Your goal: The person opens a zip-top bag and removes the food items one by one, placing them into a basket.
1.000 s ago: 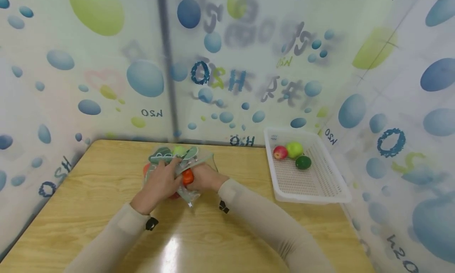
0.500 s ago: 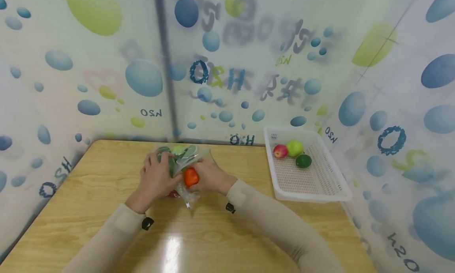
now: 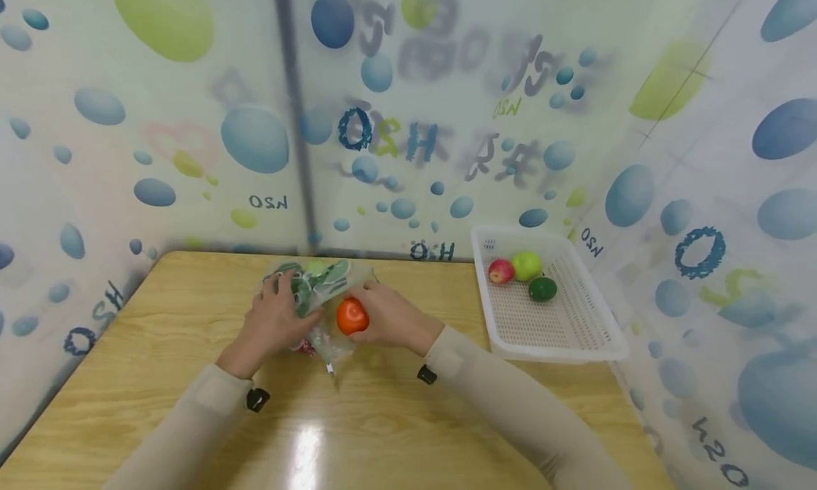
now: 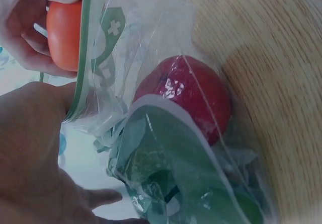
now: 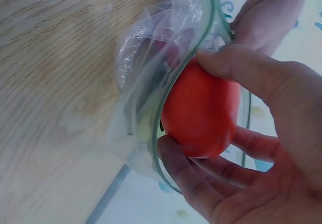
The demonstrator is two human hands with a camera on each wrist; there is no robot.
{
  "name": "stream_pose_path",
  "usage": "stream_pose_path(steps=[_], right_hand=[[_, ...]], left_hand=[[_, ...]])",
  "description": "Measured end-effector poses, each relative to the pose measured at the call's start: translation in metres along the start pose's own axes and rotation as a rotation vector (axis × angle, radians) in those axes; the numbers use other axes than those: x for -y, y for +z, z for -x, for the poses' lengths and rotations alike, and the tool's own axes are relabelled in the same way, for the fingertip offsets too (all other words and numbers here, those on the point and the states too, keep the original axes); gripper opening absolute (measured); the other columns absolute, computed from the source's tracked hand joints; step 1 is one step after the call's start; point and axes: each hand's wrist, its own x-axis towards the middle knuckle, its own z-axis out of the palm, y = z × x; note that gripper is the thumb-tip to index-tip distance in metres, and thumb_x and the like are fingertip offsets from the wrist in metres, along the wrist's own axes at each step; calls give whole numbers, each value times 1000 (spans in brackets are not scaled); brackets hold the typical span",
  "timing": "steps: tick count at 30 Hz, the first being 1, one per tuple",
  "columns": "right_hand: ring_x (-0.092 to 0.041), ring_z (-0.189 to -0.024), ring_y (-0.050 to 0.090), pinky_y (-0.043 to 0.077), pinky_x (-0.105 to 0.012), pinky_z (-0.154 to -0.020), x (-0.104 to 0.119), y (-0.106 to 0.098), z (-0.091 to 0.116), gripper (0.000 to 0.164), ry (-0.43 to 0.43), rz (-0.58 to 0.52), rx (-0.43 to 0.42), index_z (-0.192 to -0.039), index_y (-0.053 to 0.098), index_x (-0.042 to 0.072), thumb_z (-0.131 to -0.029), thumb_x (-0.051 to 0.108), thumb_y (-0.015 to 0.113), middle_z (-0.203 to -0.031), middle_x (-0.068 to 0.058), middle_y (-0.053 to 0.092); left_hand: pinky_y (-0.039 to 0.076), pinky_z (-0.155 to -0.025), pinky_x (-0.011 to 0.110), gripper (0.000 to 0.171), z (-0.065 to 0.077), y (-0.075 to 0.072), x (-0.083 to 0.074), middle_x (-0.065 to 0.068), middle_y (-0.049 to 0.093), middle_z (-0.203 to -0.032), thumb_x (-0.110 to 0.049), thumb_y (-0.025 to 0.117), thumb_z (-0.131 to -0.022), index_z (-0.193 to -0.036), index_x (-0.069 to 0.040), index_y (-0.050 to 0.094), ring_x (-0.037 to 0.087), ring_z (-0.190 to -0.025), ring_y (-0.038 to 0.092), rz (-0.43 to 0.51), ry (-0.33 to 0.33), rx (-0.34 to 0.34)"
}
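Note:
In the head view my right hand [image 3: 393,315] grips a red tomato [image 3: 353,315], thumb on one side and fingers on the other. The right wrist view has the tomato [image 5: 201,110] at the mouth of a clear zip bag [image 5: 136,90] with a green seal strip. My left hand [image 3: 273,321] holds the bag's left side, its thumb by the seal strip and its other fingers spread over the green-printed plastic. Inside the bag, the left wrist view gives a round, dark red fruit [image 4: 188,90]; something green lies lower, partly hidden by the print.
At the right of the wooden table [image 3: 408,419] stands a white plastic basket [image 3: 558,352]. It contains a red apple [image 3: 501,271], a green apple [image 3: 526,266] and a dark green avocado-like fruit [image 3: 542,288]. Patterned walls [image 3: 396,86] rise behind and beside the table.
My right hand has drawn back rightward with the tomato, which now shows almost whole at the bag's mouth. My left hand has shifted slightly left, its fingers spreading over the bag.

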Motion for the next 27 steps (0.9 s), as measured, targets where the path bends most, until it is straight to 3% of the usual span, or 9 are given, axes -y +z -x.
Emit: stream_pose_path(steps=[5,14,27], right_hand=[[-23,-125,74,66,-34,-107,-2,-4,9,68,-13,-15,-9,-159,65,13,-99,26,96,-148,-12,72],[-27,-123,75,68,-43,-107,-9,-20,30,71,3,-46,-54,-158,65,12,-97,26,97,-147,-15,72],[-34,-125,76,68,-52,-109,-29,-49,55,71,76,-56,-91,-158,63,9,-96,24,96,-154,-19,71]], left_hand=[[37,-119,97,103,1,2,3,45,14,-186,-52,75,-109,-181,0,25,81,-161,28,-9,-5,36],[36,-118,99,94,2,4,1,44,19,-186,-58,69,-112,-176,3,36,79,-162,28,-47,7,30],[30,-124,96,91,3,7,-2,40,15,-188,-59,62,-115,-177,3,40,74,-166,22,-72,3,80]])
